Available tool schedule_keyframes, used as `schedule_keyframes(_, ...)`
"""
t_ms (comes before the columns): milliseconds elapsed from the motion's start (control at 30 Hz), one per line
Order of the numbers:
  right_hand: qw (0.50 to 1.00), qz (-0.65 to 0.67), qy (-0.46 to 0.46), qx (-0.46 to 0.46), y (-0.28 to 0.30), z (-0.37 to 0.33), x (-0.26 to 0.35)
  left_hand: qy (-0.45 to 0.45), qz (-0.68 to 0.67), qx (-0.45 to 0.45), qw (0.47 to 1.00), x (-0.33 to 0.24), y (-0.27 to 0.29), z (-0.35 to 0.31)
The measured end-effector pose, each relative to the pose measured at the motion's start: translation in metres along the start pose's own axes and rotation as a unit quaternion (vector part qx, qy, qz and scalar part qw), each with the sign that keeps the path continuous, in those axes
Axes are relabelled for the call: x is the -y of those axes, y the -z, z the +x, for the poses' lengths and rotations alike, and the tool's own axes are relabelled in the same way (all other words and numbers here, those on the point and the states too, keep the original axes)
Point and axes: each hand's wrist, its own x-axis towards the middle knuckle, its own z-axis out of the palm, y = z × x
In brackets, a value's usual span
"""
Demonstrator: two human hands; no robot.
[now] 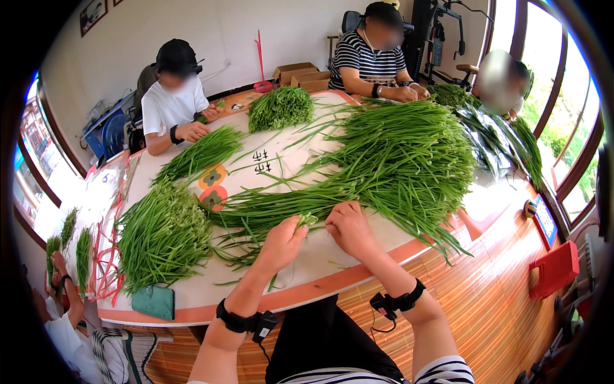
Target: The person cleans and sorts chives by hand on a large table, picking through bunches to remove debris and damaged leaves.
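Near the front of the table, my left hand (283,243) is closed round a small bunch of green flowering chives (307,219), their budded tips poking out toward the right. My right hand (352,229) is just beside it, fingers pinched together; whatever they hold, if anything, is too small to make out. Beyond both hands lies a band of loose chive stalks (275,203). It runs into a big heap of chives (409,153) on the right. To the left rests another thick pile (163,233), its stalks mostly lengthwise.
A teal wallet-like case (153,302) lies at the table's front left, by red ties (105,262). Across the table, a person in white (173,109) and one in stripes (371,67) handle chives; others work at both sides. A red stool (554,269) stands right.
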Motion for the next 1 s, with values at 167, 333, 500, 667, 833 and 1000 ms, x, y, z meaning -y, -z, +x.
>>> schedule_keyframes(167,0.996,0.084,0.009,-0.005,0.000,-0.004,0.023,-0.083,0.048,-0.066,0.993,0.004,-0.004,-0.001)
schedule_keyframes(333,0.991,0.131,0.012,-0.025,0.003,-0.005,0.037,-0.038,0.003,0.004,0.999,0.012,-0.004,0.002)
schedule_keyframes(500,0.992,0.127,-0.012,-0.013,0.008,-0.005,0.033,-0.015,0.037,0.033,0.999,0.009,-0.003,0.002)
schedule_keyframes(667,0.985,0.168,-0.014,-0.025,0.011,-0.007,0.024,-0.016,0.038,0.043,0.998,0.005,-0.003,0.002)
schedule_keyframes(833,0.981,0.186,-0.054,0.005,0.015,-0.007,0.035,-0.057,0.015,0.025,0.998,0.017,-0.007,0.003)
schedule_keyframes(1000,0.985,0.165,-0.053,0.001,0.011,-0.008,0.034,0.028,-0.041,0.084,0.995,0.002,-0.001,0.001)
